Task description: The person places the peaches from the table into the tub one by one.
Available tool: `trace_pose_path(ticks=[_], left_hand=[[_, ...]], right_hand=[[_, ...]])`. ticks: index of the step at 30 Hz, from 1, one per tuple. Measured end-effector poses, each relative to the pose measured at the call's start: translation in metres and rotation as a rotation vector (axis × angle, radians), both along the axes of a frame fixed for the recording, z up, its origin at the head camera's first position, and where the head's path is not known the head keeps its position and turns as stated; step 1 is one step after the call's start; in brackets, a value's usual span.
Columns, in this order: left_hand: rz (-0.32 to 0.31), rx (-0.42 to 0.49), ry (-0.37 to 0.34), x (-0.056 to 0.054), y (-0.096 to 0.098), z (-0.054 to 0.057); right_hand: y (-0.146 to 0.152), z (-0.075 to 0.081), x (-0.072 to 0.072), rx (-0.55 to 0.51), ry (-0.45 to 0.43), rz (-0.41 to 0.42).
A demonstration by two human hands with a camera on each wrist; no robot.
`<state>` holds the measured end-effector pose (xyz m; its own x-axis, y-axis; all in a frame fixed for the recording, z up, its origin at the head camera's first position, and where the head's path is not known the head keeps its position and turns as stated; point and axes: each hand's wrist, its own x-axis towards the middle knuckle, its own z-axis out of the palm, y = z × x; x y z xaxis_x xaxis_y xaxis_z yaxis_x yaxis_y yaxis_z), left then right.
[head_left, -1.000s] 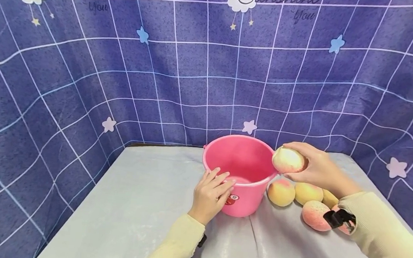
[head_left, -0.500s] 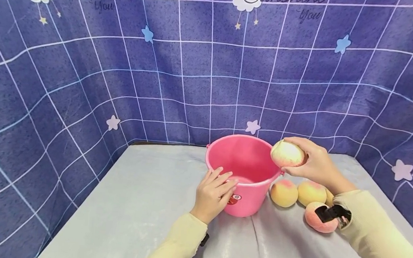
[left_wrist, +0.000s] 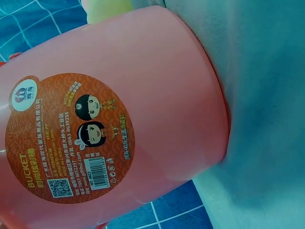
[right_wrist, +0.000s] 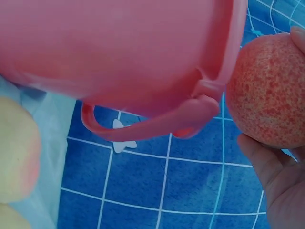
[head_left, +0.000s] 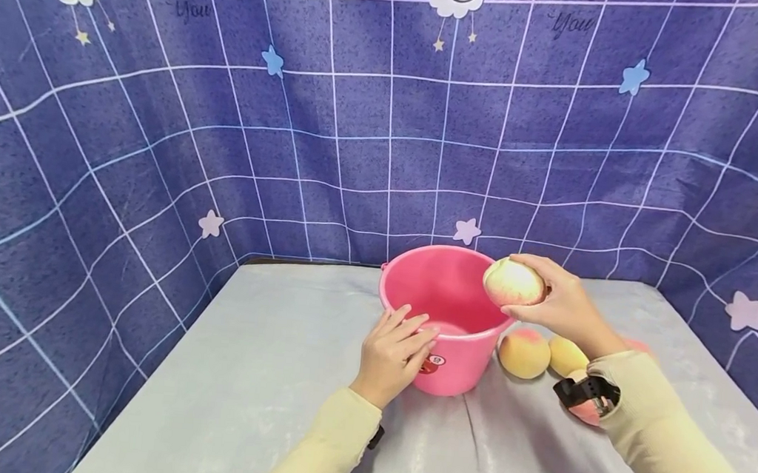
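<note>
A pink bucket (head_left: 458, 373) stands upright with its mouth facing up. My left hand (head_left: 385, 363) rests on its near left rim, fingers fairly straight and spread; the left wrist view shows only the bucket's labelled side (left_wrist: 167, 95). My right hand (head_left: 564, 301) grips a pale, pink-tinged peach (head_left: 514, 283) at the bucket's right rim, partly over the opening. In the right wrist view the peach (right_wrist: 269, 90) shows a speckled red side beside the rim, with fingers and thumb around it. The bucket's handle (right_wrist: 152, 128) hangs down outside.
Right of the bucket lie several more peaches: a yellow one (head_left: 525, 353), another yellow one (head_left: 565, 355) and a pinkish one (head_left: 584, 411) partly hidden by the right wrist strap. A grey-white cloth (head_left: 262, 361) covers the table. A blue checked curtain (head_left: 332, 151) hangs behind.
My right hand has carried the peach leftward, from outside the right rim to partly over the bucket's mouth. My left hand stays on the rim. The head view has shifted slightly.
</note>
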<state>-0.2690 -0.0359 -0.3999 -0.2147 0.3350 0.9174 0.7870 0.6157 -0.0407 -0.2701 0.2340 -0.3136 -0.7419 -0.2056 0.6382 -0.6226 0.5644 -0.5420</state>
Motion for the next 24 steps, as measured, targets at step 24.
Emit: trace_pose_path(ticks=[24], left_hand=[[0.001, -0.032, -0.020, 0.000, -0.001, 0.001]], right_hand=[[-0.036, 0.004, -0.017, 0.122, -0.087, 0.054]])
